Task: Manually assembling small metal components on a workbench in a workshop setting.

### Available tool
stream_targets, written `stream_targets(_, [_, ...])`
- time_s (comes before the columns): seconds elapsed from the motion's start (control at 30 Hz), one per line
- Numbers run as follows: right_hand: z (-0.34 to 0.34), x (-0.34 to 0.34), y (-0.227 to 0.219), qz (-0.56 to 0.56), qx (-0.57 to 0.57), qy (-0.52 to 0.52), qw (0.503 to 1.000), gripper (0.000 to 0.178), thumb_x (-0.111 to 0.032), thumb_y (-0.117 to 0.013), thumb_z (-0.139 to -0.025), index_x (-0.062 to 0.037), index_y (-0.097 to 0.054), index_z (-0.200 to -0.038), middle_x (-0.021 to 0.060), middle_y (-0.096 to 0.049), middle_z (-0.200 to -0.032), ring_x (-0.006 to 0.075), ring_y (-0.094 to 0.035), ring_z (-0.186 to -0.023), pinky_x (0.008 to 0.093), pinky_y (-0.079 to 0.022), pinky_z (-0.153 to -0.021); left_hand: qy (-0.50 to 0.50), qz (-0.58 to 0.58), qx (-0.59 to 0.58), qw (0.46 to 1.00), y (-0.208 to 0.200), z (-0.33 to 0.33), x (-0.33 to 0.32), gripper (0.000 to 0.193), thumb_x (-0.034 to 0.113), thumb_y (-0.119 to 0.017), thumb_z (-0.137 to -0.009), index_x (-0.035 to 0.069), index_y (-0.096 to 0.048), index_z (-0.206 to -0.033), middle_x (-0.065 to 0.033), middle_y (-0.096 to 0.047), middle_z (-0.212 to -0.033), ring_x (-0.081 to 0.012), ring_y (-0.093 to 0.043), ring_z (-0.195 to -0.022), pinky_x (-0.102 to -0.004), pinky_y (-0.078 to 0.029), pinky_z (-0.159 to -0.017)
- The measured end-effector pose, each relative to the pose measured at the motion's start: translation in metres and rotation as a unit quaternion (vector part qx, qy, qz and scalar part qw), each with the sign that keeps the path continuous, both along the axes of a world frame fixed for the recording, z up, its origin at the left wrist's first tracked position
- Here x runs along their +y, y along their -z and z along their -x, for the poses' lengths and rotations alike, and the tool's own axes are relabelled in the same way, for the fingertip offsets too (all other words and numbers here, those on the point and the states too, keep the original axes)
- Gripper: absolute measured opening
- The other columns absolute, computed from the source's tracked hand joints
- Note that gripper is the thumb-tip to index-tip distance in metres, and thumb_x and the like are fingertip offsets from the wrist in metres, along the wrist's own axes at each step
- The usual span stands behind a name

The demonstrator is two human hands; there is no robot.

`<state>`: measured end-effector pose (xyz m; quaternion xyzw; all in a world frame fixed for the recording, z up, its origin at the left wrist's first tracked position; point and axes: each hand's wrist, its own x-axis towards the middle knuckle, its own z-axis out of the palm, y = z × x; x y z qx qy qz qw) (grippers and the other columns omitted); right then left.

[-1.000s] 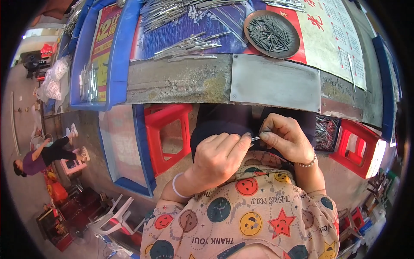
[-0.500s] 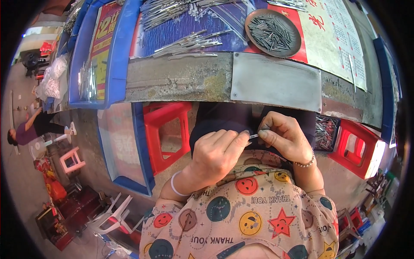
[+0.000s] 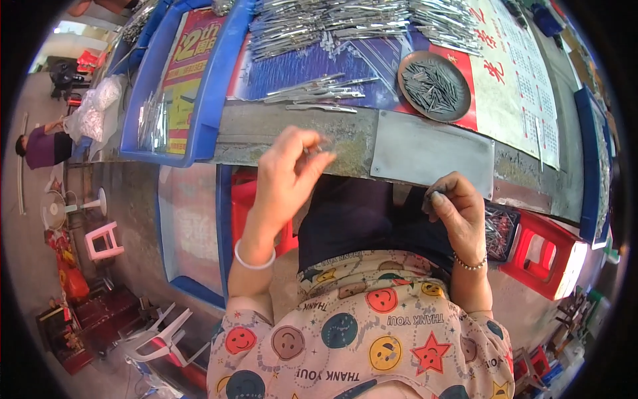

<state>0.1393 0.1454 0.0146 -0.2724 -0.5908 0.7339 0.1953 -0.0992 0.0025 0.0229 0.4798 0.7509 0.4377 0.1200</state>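
Note:
My left hand [image 3: 289,173] is raised over the table's front edge, thumb and forefinger apart, with nothing visible between them. Closest to it lies a slim silver metal piece [image 3: 322,108], in front of a loose pile of similar silver pieces [image 3: 312,89]. Over my lap, my right hand [image 3: 460,211] is closed, thumb pressed against curled fingers. What it may hold is hidden. Beyond that hand, a round brown dish [image 3: 466,101] on the table holds many thin dark metal pins [image 3: 432,88].
A flat metal plate [image 3: 432,149] is fixed along the table edge. More silver pieces [image 3: 332,23] are heaped at the back. A blue tray [image 3: 206,126] stands left. Red stools [image 3: 541,256] flank my legs, with a dark crate [image 3: 500,229] at the right. Another person [image 3: 50,147] is far left.
My hands were together over my lap on a slim metal piece; now they are apart. The left has moved up and left over the table edge, the right slightly right. The view has shifted.

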Motion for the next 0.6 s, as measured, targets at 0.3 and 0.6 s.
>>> stream_targets(0.3, [0.009,0.002,0.009,-0.01,-0.033,0.0,0.999,0.011,-0.01,-0.058,-0.092,-0.0008,-0.054,-0.088,0.0028,-0.06,-0.074,0.0058,-0.052,-0.059,0.0187,-0.044,-0.052,0.033,0.023,0.167,0.985,0.02,0.059,0.033,0.021,0.007,-0.07,-0.078,0.0,-0.061,-0.095,-0.0101,-0.06,-0.086,-0.0257,-0.061,-0.074,-0.0345,-0.047,-0.063])
stream_targets(0.6, [0.007,0.002,0.004,-0.013,-0.054,-0.021,0.998,0.009,-0.009,-0.057,-0.092,-0.0005,-0.053,-0.089,0.0037,-0.062,-0.078,0.0063,-0.055,-0.066,0.0197,-0.046,-0.054,0.125,0.102,0.198,0.967,0.014,0.058,0.035,0.018,0.011,-0.067,-0.081,0.001,-0.055,-0.09,-0.0119,-0.056,-0.082,-0.0313,-0.059,-0.076,-0.0382,-0.045,-0.062])
